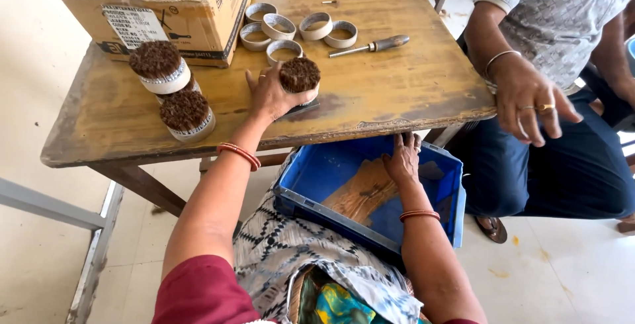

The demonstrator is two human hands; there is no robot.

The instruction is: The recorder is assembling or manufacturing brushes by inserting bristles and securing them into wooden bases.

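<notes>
1. Left hand (pixel 268 93): fingers curled around a round brush head (pixel 299 76) with dark brown bristles in a pale ring, pressing it on the wooden table (pixel 383 92), middle of the near edge.
2. Brush head, handling: judged light; bristles stiff but liable to slip out if loose; best gripped by the ring, not the tuft.
3. Right hand (pixel 402 158): below the table edge, fingers spread flat on tan fibre (pixel 360 191) in a blue crate (pixel 317 165) on the lap.
4. Fibre: looks soft, loose and springy; gather as a bundle.
5. Two finished brush heads (pixel 173 92): stacked at left, near a cardboard box (pixel 192 23).
6. Empty rings (pixel 297 29) and a screwdriver (pixel 370 46): far side.
7. Another person's hand (pixel 529 102): right, hanging off the table.
</notes>
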